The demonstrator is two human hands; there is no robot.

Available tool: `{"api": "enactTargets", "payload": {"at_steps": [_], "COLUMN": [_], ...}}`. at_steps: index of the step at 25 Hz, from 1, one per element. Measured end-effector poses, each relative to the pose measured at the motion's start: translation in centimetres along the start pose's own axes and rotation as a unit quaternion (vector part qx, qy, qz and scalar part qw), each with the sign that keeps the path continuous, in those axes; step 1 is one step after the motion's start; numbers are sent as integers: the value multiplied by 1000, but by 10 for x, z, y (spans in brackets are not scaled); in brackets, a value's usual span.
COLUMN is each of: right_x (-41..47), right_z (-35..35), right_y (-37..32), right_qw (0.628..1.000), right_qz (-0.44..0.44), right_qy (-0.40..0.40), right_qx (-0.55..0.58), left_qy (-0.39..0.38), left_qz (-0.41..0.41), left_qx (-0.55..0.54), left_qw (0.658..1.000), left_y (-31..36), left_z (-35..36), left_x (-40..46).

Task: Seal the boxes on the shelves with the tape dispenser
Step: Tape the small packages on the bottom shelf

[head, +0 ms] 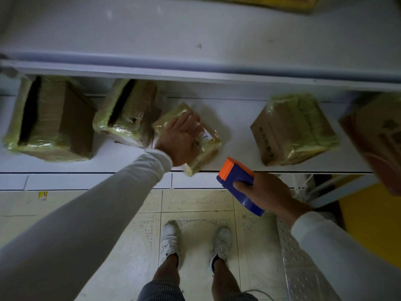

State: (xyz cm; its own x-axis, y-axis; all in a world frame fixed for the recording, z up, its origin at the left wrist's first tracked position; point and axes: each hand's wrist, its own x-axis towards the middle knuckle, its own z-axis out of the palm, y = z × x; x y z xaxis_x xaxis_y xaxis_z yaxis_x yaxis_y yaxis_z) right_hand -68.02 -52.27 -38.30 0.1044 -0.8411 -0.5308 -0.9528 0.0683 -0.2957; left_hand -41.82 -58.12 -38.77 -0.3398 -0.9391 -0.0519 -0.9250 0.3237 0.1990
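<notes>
- The left hand point(181, 139) lies palm down on a small tape-wrapped box point(191, 137); its fingers spread over the top and look only lightly bent, resting on the box rather than curled round it.
- That small box sits at the front edge of the white lower shelf point(236, 118), turned at an angle, with one corner jutting just past the edge. A white barcode label point(207, 135) shows beside the fingers.
- The right hand point(268, 192) grips the tape dispenser point(237, 183), a blue body with an orange end, fingers and thumb wrapped round it. The dispenser is held in the air just in front of the shelf's front edge, near the small box but apart from it, orange end pointing toward the shelf.
- Toward the left end of the shelf stands a large cardboard box point(52, 120) wrapped in yellowish tape, with a dark gap along its top.
- Just beside it is a medium box point(130, 114), also taped and with a dark gap; its near side is close to the small box, whether touching I cannot tell.
- Toward the right end stands another taped carton point(295, 129) with printing on its side, well apart from the small box.
- At the right edge of the view is a brown carton with red print point(377, 137), partly cut off.
- An upper shelf point(195, 40) spans the top.
- Below, a tiled floor point(195, 203) and the person's white shoes point(171, 240).
</notes>
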Motion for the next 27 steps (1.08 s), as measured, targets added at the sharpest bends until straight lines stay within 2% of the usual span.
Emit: {"api": "enactTargets", "payload": {"at_steps": [2,5,8,13,15,17,20,22,24,27], "right_x": [-8,-16,-19,-29,-31,-33,-34,-32,-29,-26], "right_z": [-5,-9,-10,-14,-22,-33,-44,-45,-45,-42], "right_y": [6,14,19,17,15,7,-8,-18,-30,-44], "right_qw": [1000,999,997,993,990,986,975,971,970,965], "right_qz": [0,11,9,-27,-52,-77,-134,-168,-189,-219], "right_qy": [-3,5,15,19,14,7,-14,-26,-33,-55], "right_qx": [22,49,73,114,132,146,175,170,150,132], "left_qy": [14,-16,12,-35,-37,-2,66,59,34,-45], "left_qz": [-4,-11,53,104,100,72,2,-67,-106,-147], "left_qx": [15,57,62,88,16,-126,-288,-351,-422,-573], "left_qw": [1000,998,997,990,994,989,955,932,900,805], "left_y": [22,31,21,11,9,11,14,16,18,17], "left_z": [8,30,36,28,13,-5,-20,-27,-32,-36], "left_x": [-3,-15,-4,10,7,-5,-36,-54,-63,-71]}}
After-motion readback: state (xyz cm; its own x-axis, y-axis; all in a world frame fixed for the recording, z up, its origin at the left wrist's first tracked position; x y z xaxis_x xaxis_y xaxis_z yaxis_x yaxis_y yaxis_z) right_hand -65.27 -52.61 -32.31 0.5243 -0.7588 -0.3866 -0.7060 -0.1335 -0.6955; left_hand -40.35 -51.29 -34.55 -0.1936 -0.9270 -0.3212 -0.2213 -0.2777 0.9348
